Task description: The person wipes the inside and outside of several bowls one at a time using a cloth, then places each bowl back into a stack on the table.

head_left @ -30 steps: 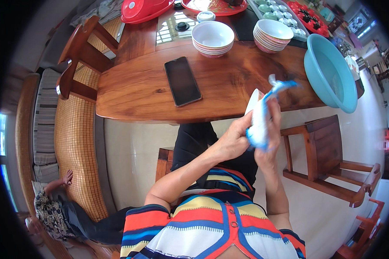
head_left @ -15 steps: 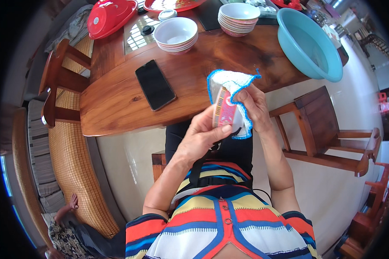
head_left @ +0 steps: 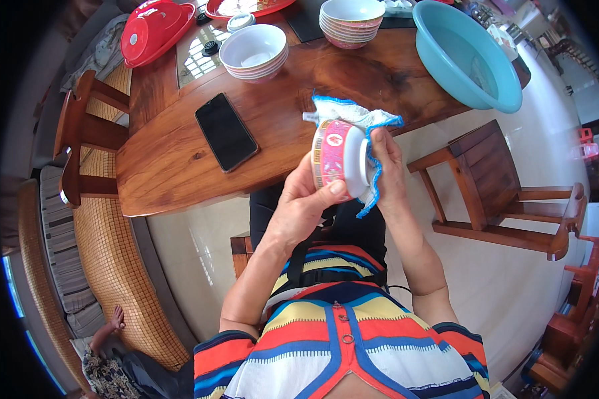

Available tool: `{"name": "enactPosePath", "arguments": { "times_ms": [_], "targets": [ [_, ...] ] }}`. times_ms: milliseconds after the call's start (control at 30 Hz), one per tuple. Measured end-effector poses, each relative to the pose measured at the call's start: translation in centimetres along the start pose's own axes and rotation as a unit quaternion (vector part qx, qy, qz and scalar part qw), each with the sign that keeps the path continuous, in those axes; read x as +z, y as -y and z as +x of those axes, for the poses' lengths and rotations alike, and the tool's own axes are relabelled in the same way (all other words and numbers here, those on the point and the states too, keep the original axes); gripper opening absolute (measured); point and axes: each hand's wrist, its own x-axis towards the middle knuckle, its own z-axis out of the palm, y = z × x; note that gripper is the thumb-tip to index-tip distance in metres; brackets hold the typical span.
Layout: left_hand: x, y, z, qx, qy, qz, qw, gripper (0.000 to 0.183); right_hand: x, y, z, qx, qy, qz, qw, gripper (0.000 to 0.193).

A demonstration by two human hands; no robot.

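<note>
Above my lap, just off the table's near edge, a white bowl with a pink patterned band (head_left: 335, 154) is tipped on its side, its foot turned to the right. My left hand (head_left: 311, 199) grips it by the left side, thumb across the band. Against the foot and far side lies a white cloth with blue edging (head_left: 363, 114), closed in my right hand (head_left: 389, 166); some of those fingers are hidden behind the cloth. Beyond, on the table, stand a stack of white bowls (head_left: 254, 50) and a second stack of pink-patterned bowls (head_left: 350, 23).
A black phone (head_left: 226, 132) lies on the wooden table (head_left: 160, 169). A blue basin (head_left: 469, 60) with water stands at the far right, a red lidded container (head_left: 156, 33) far left. Wooden chairs flank the table. Another person's hand (head_left: 117, 317) rests on the woven seat at lower left.
The bowl has turned so its patterned side and foot now show. The cloth has shifted from wrapping over the rim to behind the bowl and at its foot. The view has shifted slightly.
</note>
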Motion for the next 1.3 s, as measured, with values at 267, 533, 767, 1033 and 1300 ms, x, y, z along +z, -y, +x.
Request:
{"name": "enactPosePath", "arguments": {
  "times_ms": [267,533,767,1033,1300],
  "targets": [
    [0.9,2.1,0.4,0.206,0.06,0.725,0.654,0.038,-1.8,2.2,-1.1,0.097,0.085,0.17,0.977,0.054],
    [1.1,1.7,0.9,0.364,0.054,0.647,0.667,0.032,-2.4,-0.1,-1.1,0.025,-0.092,0.046,0.994,0.039],
    [-1.7,0.4,1.4,-0.028,-0.142,0.146,0.979,0.057,-2.0,-0.7,-1.7,0.003,-0.059,-0.058,0.997,0.035],
    [-2.7,1.3,1.3,-0.099,-0.077,0.234,0.964,0.054,-3.2,-0.9,-2.0,-0.104,-0.025,-0.214,0.971,0.037],
    [-3.5,1.3,0.9,-0.092,0.007,0.297,0.951,0.037,0.2,2.6,-3.0,-0.215,0.328,-0.669,0.631,0.084]
  ]
}}
